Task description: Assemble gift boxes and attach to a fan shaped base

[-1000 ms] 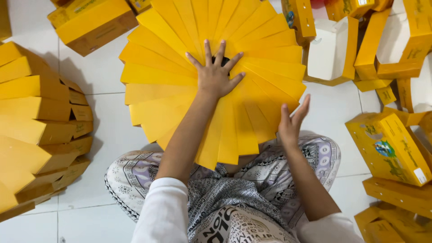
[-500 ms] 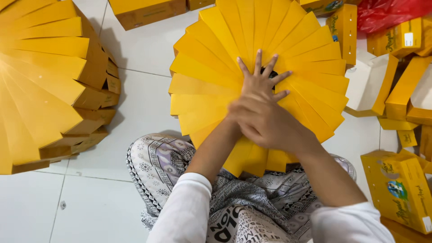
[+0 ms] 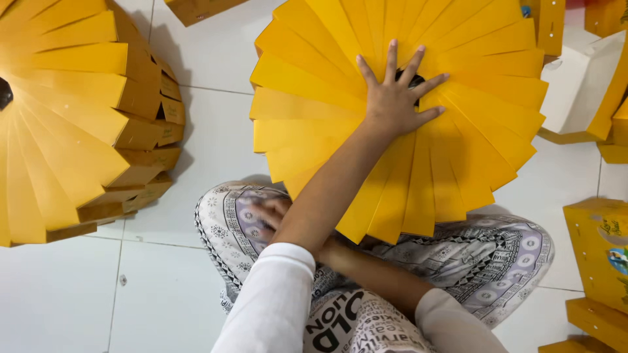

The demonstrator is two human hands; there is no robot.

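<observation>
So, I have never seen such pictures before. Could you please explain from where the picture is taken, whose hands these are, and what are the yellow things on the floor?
There is no machine here. The picture comes from a camera worn on a person's head, looking down at their own lap and arms. The person sits on a white tiled floor in patterned trousers and white sleeves.

The left hand lies flat with fingers spread on the middle of a round fan of flat yellow cardboard pieces. It presses on the fan but grips nothing. The right hand reaches across under the left arm, near the knee, and is partly hidden, so I cannot tell what it holds.

A second yellow cardboard fan lies on the left, and yellow folded cardboard boxes on the right.
</observation>
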